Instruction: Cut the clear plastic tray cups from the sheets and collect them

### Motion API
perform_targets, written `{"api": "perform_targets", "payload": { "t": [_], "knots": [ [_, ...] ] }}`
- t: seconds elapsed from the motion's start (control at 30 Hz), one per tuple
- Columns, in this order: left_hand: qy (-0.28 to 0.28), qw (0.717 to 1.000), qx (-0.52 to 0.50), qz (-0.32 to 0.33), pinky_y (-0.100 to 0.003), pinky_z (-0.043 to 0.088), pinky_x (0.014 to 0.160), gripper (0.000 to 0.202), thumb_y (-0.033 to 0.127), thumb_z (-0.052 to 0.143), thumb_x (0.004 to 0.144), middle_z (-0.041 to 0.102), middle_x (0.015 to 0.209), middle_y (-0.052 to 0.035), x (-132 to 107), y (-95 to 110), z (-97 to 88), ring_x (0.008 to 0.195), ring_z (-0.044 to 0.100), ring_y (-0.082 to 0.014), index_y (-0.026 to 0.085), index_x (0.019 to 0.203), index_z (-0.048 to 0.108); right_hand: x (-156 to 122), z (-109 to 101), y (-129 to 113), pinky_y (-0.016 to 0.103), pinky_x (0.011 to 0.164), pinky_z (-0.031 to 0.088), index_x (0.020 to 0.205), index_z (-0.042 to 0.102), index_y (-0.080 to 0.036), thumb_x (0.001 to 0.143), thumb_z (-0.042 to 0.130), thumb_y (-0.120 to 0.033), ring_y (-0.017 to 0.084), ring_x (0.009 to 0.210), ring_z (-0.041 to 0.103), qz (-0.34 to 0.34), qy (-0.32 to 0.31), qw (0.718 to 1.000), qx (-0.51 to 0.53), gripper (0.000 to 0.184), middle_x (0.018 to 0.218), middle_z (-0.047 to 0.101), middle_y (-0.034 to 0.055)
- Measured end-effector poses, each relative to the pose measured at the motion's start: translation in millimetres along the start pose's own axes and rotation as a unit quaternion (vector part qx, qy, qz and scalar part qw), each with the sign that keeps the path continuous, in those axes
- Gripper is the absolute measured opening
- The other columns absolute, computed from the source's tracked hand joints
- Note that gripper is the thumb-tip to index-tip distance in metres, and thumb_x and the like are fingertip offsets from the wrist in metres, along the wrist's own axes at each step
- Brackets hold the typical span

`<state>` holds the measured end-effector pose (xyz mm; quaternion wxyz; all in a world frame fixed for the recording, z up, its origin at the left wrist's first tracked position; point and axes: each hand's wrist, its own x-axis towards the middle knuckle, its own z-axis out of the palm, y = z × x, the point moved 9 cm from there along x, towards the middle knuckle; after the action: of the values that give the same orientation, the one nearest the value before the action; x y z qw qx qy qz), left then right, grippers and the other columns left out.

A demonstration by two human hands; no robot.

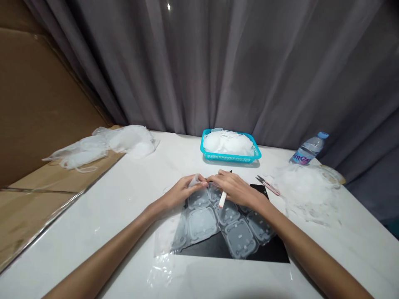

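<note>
A sheet of translucent square plastic pieces (pixel 202 224) lies on a black mat (pixel 271 251) in front of me. My left hand (pixel 183 192) is closed at its far left edge, thumb and fingers pinching a whitish bit of the plastic. My right hand (pixel 232 187) meets it there, fingers curled over the far edge. A slim white handle with a reddish end (pixel 222 200) sticks out below the right palm. Its other end is hidden by the hand, though a dark tip shows just beyond the fingers.
A turquoise basket (pixel 230 158) of white translucent pieces stands at the back. On the right are thread snips (pixel 268 185), a heap of plastic scraps (pixel 307 187) and a water bottle (pixel 308 149). Filled clear bags (pixel 131 139) lie at the left, partly on cardboard (pixel 40 176).
</note>
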<state>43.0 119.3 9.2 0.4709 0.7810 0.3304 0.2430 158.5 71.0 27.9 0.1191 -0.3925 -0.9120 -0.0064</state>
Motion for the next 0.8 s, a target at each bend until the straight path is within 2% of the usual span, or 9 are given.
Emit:
{"api": "perform_targets", "payload": {
  "t": [0.07, 0.2, 0.3, 0.4, 0.53, 0.67, 0.73, 0.8],
  "knots": [
    [0.006, 1.0, -0.013, -0.01, -0.032, 0.051, 0.08, 0.037, 0.054, 0.055, 0.099, 0.068, 0.086, -0.0039, -3.7, -1.0, 2.6, 0.082, 0.064, -0.0213, 0.019, 0.093, 0.066, -1.1, -0.2, -2.4, 0.035, 0.08, 0.046, 0.131, 0.055, -0.016, 0.093, 0.063, -0.006, 0.026, 0.101, 0.057, -0.006, -0.011, 1.0, -0.029, 0.04, 0.107, 0.068, 0.0082],
    [0.007, 1.0, -0.015, -0.017, -0.029, 0.047, 0.07, 0.039, 0.055, 0.051, 0.1, 0.059, 0.074, 0.0001, -9.0, 5.4, 9.9, 0.07, 0.056, -0.0178, 0.019, 0.092, 0.063, -4.9, -6.8, -7.1, 0.035, 0.079, 0.046, 0.123, 0.058, -0.017, 0.104, 0.057, -0.02, 0.027, 0.105, 0.058, -0.026, -0.001, 0.998, -0.054, 0.019, 0.106, 0.069, 0.0097],
    [0.009, 1.0, -0.003, -0.018, -0.028, 0.043, 0.065, 0.039, 0.055, 0.05, 0.101, 0.053, 0.07, 0.0023, -9.8, 10.8, 13.3, 0.066, 0.05, -0.0166, 0.019, 0.091, 0.062, -5.2, -6.8, -8.0, 0.034, 0.077, 0.046, 0.113, 0.059, -0.016, 0.102, 0.059, -0.016, 0.026, 0.1, 0.06, -0.039, 0.006, 0.997, -0.073, 0.011, 0.098, 0.069, 0.0088],
    [0.013, 1.0, 0.012, -0.014, -0.028, 0.042, 0.067, 0.037, 0.053, 0.05, 0.101, 0.056, 0.072, 0.0022, -7.3, 9.8, 14.6, 0.067, 0.05, -0.0169, 0.019, 0.092, 0.063, -2.7, -3.1, -8.2, 0.034, 0.077, 0.046, 0.102, 0.06, -0.016, 0.101, 0.061, -0.012, 0.026, 0.096, 0.062, -0.047, 0.027, 0.995, -0.087, 0.004, 0.088, 0.068, 0.0075],
    [0.031, 0.999, 0.031, -0.004, -0.031, 0.045, 0.079, 0.032, 0.048, 0.056, 0.096, 0.067, 0.086, -0.0016, -2.0, -0.2, 12.8, 0.081, 0.058, -0.0212, 0.018, 0.089, 0.065, -5.2, 2.8, -13.0, 0.033, 0.078, 0.047, 0.097, 0.062, -0.016, 0.103, 0.055, -0.014, 0.024, 0.092, 0.062, -0.066, 0.042, 0.993, -0.089, 0.01, 0.087, 0.067, 0.0079],
    [0.065, 0.997, 0.034, -0.016, -0.031, 0.045, 0.078, 0.035, 0.05, 0.055, 0.095, 0.066, 0.085, -0.0026, -0.7, -10.9, 5.0, 0.082, 0.057, -0.0222, 0.018, 0.084, 0.062, -18.6, -4.9, -22.2, 0.033, 0.079, 0.046, 0.103, 0.064, -0.016, 0.107, 0.048, -0.018, 0.022, 0.094, 0.063, -0.1, 0.067, 0.989, -0.084, 0.017, 0.091, 0.069, 0.0084],
    [0.06, 0.998, 0.021, -0.019, -0.031, 0.047, 0.077, 0.036, 0.052, 0.056, 0.095, 0.067, 0.086, -0.0031, -1.1, -10.9, 4.1, 0.082, 0.058, -0.022, 0.017, 0.087, 0.063, -22.8, -13.7, -20.0, 0.032, 0.076, 0.045, 0.102, 0.065, -0.017, 0.108, 0.045, -0.02, 0.022, 0.093, 0.062, -0.09, 0.089, 0.989, -0.074, 0.021, 0.088, 0.069, 0.0071],
    [0.038, 0.999, 0.003, -0.019, -0.031, 0.049, 0.078, 0.037, 0.053, 0.057, 0.095, 0.069, 0.091, -0.0043, -1.8, -7.4, 6.1, 0.083, 0.061, -0.0221, 0.017, 0.093, 0.066, -22.9, -21.0, -10.7, 0.032, 0.074, 0.044, 0.103, 0.066, -0.017, 0.11, 0.046, -0.025, 0.022, 0.093, 0.061, -0.05, 0.105, 0.992, -0.045, 0.022, 0.09, 0.071, 0.0068]
  ]
}}
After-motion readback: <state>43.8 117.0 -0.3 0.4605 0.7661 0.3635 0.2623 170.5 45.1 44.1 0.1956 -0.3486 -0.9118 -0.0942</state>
